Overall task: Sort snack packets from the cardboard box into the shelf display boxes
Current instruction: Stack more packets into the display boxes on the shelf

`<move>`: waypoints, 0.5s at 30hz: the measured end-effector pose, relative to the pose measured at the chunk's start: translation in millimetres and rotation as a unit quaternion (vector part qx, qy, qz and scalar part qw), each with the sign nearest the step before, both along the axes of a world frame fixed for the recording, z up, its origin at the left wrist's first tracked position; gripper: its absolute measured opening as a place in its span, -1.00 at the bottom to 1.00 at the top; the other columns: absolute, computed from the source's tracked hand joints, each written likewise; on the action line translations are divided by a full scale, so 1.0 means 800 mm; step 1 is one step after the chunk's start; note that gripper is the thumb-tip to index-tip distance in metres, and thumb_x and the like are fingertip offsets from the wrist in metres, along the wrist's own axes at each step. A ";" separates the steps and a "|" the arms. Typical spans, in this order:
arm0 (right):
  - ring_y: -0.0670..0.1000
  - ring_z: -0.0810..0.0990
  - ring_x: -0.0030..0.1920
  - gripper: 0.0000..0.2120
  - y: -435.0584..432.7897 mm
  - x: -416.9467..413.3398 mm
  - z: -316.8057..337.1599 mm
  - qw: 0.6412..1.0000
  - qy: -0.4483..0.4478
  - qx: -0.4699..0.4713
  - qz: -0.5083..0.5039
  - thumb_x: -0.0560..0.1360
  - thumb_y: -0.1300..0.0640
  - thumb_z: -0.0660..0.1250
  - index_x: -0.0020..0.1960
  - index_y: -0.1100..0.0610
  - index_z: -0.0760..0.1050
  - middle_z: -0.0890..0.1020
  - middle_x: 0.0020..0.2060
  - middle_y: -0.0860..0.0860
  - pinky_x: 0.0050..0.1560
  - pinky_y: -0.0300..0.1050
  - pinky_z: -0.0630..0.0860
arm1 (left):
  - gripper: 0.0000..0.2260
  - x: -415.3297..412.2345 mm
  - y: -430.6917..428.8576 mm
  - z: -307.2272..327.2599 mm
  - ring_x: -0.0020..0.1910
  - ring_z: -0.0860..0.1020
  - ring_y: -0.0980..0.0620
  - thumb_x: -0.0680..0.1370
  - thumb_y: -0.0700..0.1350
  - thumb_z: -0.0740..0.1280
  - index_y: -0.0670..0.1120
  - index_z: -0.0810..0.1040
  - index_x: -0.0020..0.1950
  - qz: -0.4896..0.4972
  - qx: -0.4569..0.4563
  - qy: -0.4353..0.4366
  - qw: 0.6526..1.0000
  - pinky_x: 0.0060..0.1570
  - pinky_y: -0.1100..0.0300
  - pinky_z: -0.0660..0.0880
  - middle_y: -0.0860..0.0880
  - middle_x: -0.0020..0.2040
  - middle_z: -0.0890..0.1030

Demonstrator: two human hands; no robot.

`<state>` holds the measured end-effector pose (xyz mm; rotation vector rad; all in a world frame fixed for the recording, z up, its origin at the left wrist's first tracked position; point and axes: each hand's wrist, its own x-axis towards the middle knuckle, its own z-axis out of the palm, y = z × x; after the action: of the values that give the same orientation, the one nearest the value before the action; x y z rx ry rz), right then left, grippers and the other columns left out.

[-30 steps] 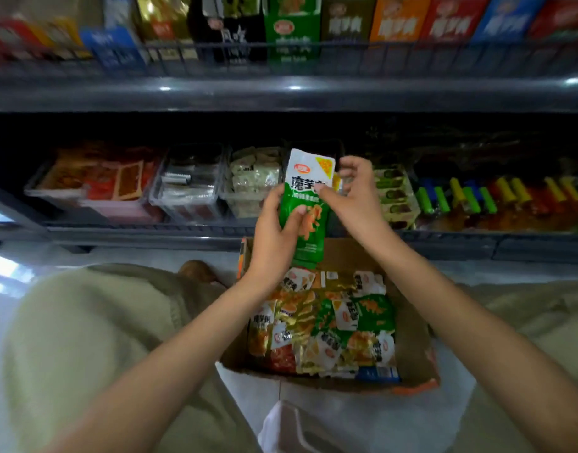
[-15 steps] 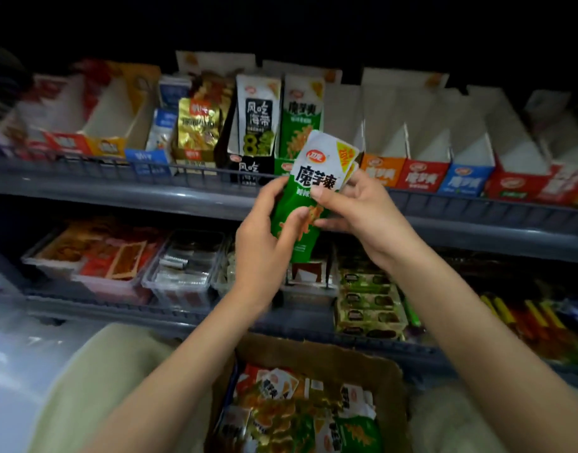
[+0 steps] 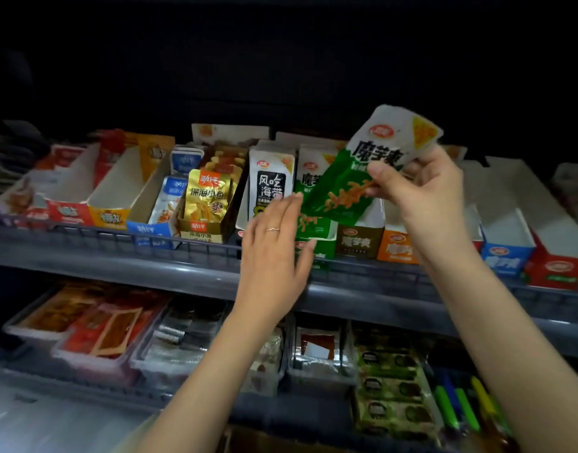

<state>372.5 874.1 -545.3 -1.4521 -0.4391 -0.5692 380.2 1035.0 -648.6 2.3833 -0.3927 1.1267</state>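
My right hand pinches a green and white snack packet, holding it tilted above the shelf's display boxes. Just below it stands a green display box with matching green packets upright inside. My left hand is spread with straight fingers in front of that green box and holds nothing; a ring is on one finger. Only a dark top edge of the cardboard box shows at the bottom of the view.
On the upper shelf, left of the green box, stand a black and white packet box and a gold packet box. Empty brown, orange, blue and red boxes stand right. Trays fill the lower shelf.
The view has tilted up from the cardboard box to the upper shelf. My left hand let go of the green packet and opened; my right hand lifted the packet up and right.
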 end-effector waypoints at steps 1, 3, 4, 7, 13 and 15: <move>-0.09 0.64 -0.07 -0.75 0.000 0.009 0.001 1.000 -0.006 0.007 -0.001 0.47 0.35 0.35 0.01 0.05 0.45 0.63 -0.07 -0.03 -0.20 -0.29 0.57 | -0.49 0.006 0.003 0.000 0.46 0.17 0.05 0.57 0.02 0.16 -0.11 0.22 0.49 0.008 0.002 0.006 1.000 0.40 0.10 0.07 -0.06 0.45 0.32; -0.10 0.64 -0.12 -0.76 0.000 0.027 0.002 0.999 -0.017 0.029 0.000 0.49 0.36 0.33 0.02 0.06 0.44 0.63 -0.09 -0.02 -0.20 -0.28 0.57 | -0.55 0.015 0.009 0.000 0.45 0.20 0.03 0.56 0.05 0.16 -0.11 0.35 0.41 0.020 0.010 0.010 1.000 0.40 0.09 0.06 -0.07 0.43 0.36; -0.11 0.64 -0.14 -0.77 0.000 0.036 0.000 0.999 -0.018 0.038 0.003 0.49 0.36 0.33 0.01 0.06 0.44 0.63 -0.11 -0.04 -0.20 -0.28 0.57 | -0.59 0.019 0.012 -0.002 0.44 0.22 0.01 0.55 0.06 0.17 -0.09 0.42 0.33 0.022 0.020 0.007 1.000 0.39 0.08 0.06 -0.07 0.41 0.39; -0.12 0.64 -0.18 -0.80 -0.003 0.062 -0.009 0.998 0.009 0.053 0.010 0.49 0.34 0.33 -0.03 0.06 0.45 0.65 -0.17 -0.07 -0.21 -0.29 0.56 | -0.75 0.027 0.016 -0.009 0.44 0.26 0.00 0.55 0.05 0.19 -0.04 0.49 0.13 0.009 0.058 0.007 0.998 0.37 0.05 0.07 -0.05 0.38 0.43; -0.14 0.64 -0.26 -0.84 -0.001 0.100 -0.018 0.998 0.020 0.066 -0.008 0.48 0.30 0.36 -0.09 0.08 0.44 0.66 -0.29 -0.10 -0.33 -0.31 0.51 | -0.79 0.032 0.013 -0.013 0.38 0.31 0.07 0.55 0.05 0.16 -0.05 0.50 -0.05 0.000 0.055 0.024 0.998 0.34 0.08 0.09 -0.03 0.36 0.46; -0.12 0.65 -0.21 -0.83 0.007 0.106 -0.019 0.998 0.015 0.053 0.012 0.48 0.31 0.36 -0.06 0.08 0.44 0.66 -0.18 -0.04 -0.31 -0.30 0.52 | -0.79 0.031 0.011 -0.013 0.33 0.33 0.10 0.55 0.05 0.16 -0.05 0.50 -0.06 0.002 0.051 0.023 0.998 0.33 0.08 0.09 -0.03 0.35 0.46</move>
<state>457.0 880.0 -560.7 -1.3512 -0.3961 -0.5425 405.2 1044.2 -658.7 2.4947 -0.4397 1.0753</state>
